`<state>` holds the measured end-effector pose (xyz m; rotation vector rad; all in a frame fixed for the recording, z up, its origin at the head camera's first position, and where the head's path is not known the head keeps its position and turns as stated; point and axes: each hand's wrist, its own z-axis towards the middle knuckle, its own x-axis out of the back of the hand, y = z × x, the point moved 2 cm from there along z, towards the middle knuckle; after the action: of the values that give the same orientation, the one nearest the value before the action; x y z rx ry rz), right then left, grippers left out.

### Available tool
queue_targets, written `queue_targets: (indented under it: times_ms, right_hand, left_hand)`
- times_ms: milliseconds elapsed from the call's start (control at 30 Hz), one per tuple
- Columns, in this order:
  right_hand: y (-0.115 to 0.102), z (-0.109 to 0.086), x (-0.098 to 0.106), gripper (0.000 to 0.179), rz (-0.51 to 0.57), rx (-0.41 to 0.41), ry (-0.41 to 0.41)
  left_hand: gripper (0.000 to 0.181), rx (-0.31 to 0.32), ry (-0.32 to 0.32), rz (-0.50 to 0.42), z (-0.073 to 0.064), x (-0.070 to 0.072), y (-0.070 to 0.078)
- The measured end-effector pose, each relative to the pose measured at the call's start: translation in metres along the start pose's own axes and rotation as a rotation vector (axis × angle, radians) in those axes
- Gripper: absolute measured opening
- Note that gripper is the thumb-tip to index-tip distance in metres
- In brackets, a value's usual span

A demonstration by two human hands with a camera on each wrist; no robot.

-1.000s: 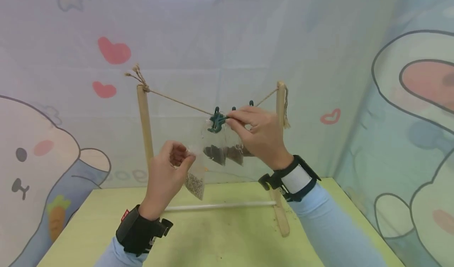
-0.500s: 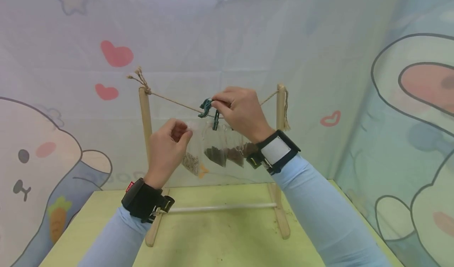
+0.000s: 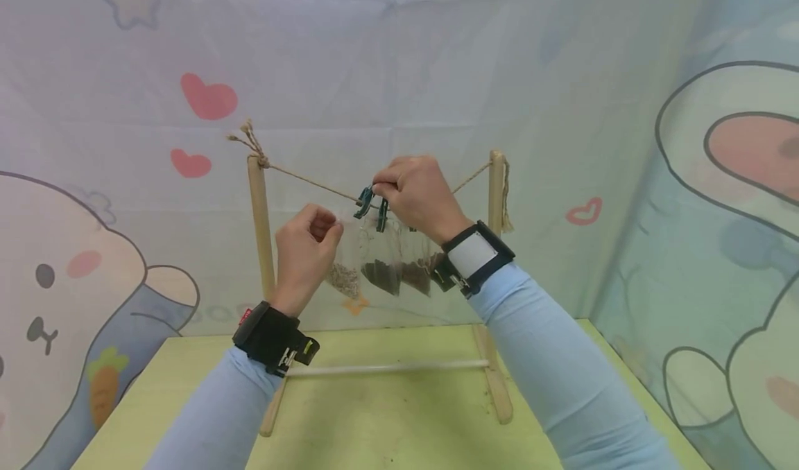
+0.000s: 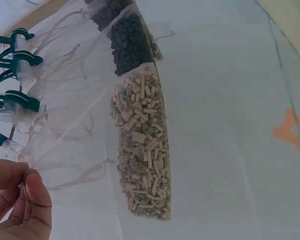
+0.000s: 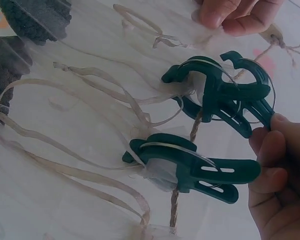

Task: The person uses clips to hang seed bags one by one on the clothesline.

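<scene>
My left hand (image 3: 306,255) pinches the upper edge of a sheer drawstring bag (image 4: 85,150) just below the rope (image 3: 312,182). Pale, stick-like pellets (image 4: 145,145) fill the bag's bottom. At the rope, my right hand (image 3: 418,196) pinches the handles of a green spring clip (image 3: 365,202) between thumb and fingers. Whether that clip grips the rope or bag cannot be told. To its right, similar sheer bags with dark contents (image 3: 382,276) hang from the rope by other green clips (image 5: 190,160). My right hand partly hides these clips in the head view.
The rope runs between two wooden posts, a left post (image 3: 259,227) and a right post (image 3: 495,193). A white crossbar (image 3: 393,368) joins the stand low down, over the yellow-green table (image 3: 387,414). Behind hangs a printed cloth (image 3: 549,109).
My left hand has raised the pellet bag up to the rope. My right hand has moved left and up with the clip, then slightly down onto the rope's line.
</scene>
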<state>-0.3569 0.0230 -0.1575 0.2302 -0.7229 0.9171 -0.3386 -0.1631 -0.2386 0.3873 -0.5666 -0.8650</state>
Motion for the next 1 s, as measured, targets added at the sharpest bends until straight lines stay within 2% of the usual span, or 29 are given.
queue_targets:
  times_ms: [200,400,600,833,1000]
  right_hand:
    - [-0.004,0.005,0.0,0.017,-0.011,0.006,-0.047]
    - [-0.01,0.011,0.0,0.016,0.039,0.023,-0.055]
    - [-0.012,0.012,-0.002,0.015,0.069,0.024,-0.075]
    - [-0.01,0.01,-0.004,0.016,0.095,-0.015,-0.177]
    - [-0.009,0.009,-0.006,0.021,0.072,-0.029,-0.251]
  left_hand:
    - [0.006,0.007,0.031,-0.033,0.001,0.0,0.0]
    - [0.006,0.001,0.049,-0.106,0.005,0.003,0.007]
    - [0.007,0.002,0.017,-0.184,0.007,0.001,0.008]
    - [0.011,0.063,-0.028,-0.165,0.006,0.0,0.007]
    - [0.015,0.12,-0.059,-0.141,0.004,0.0,0.005]
